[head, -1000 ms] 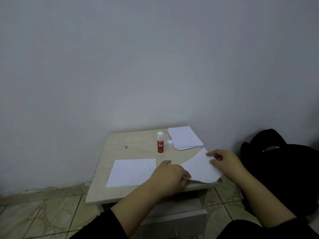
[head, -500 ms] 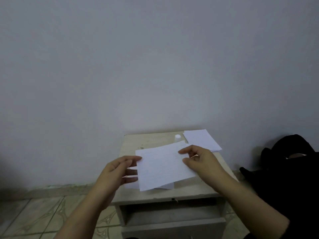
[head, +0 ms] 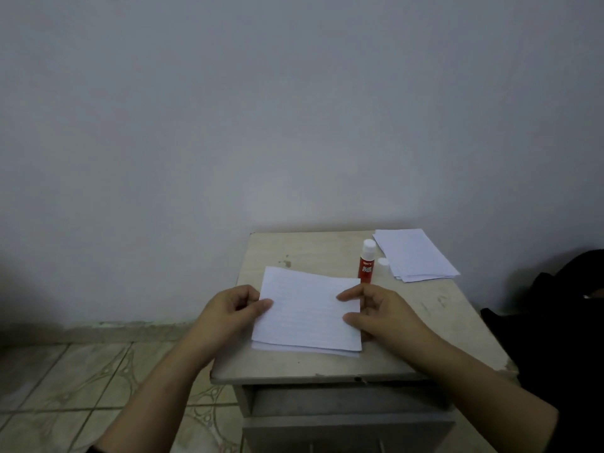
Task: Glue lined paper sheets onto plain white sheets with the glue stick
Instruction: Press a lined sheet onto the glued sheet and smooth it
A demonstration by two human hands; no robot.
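My left hand is pinching the left edge of the lined sheet, thumb on top and curled fingers hidden beneath it. My right hand is pinching the right edge in the same way, thumb and forefinger lying on the paper. The lined sheet is covering the plain white sheet almost entirely; only a narrow strip is showing along the near edge. Both are lying on the small table. The glue stick is standing upright just behind the sheet, its loose cap beside it. A stack of lined paper is occupying the far right corner. The drawer below is partly cut off.
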